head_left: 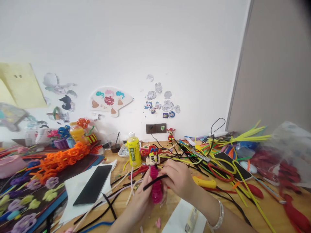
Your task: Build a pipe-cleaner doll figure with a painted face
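Note:
A small pipe-cleaner doll with a painted face, red headdress and pink fuzzy body stands upright between my hands. My left hand is closed round the lower part of its pink body. My right hand pinches a black pipe cleaner that lies across the doll's body. A silver bracelet sits on my right wrist. The doll is held just above the wooden table.
A yellow drink bottle stands behind the doll. A black phone lies on white paper to the left, another phone at right among loose coloured pipe cleaners. Orange pipe-cleaner flowers and pots fill the left; plastic bags the right.

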The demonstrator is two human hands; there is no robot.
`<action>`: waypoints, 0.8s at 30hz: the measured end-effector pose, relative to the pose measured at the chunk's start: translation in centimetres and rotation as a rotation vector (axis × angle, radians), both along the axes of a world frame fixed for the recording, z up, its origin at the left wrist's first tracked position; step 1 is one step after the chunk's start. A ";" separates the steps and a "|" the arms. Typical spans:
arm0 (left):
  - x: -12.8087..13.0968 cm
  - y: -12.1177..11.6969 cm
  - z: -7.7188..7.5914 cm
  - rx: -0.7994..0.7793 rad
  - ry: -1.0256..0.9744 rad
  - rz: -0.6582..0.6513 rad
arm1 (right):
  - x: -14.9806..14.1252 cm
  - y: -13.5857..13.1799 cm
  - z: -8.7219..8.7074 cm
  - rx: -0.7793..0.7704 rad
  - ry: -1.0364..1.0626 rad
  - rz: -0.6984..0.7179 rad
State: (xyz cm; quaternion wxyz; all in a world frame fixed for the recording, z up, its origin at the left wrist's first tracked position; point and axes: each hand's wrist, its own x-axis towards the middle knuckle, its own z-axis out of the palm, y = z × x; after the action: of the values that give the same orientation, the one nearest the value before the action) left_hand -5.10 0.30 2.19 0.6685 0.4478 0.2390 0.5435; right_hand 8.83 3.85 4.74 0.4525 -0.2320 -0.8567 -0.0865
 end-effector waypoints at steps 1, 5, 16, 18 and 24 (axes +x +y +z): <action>0.0 0.0 0.2 0.013 -0.022 -0.020 | 0.2 0.0 0.1 0.031 -0.021 0.004; 0.1 -0.1 1.0 0.078 -0.084 -0.082 | 1.6 0.7 1.1 -0.002 0.112 0.034; -0.3 0.7 -0.6 0.114 0.032 0.064 | 1.3 -0.3 2.3 -0.123 0.043 0.139; -0.4 0.7 -0.7 0.121 0.108 0.105 | 0.8 -0.7 1.9 -0.105 0.003 0.091; -0.8 1.0 -1.4 0.136 0.187 0.209 | 0.4 -0.9 1.6 -0.072 -0.034 -0.016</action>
State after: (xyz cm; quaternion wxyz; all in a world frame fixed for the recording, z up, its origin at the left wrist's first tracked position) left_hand -5.93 1.26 0.78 0.5513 0.5134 0.3081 0.5810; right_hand 9.22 2.93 6.31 0.4285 -0.2534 -0.8650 -0.0630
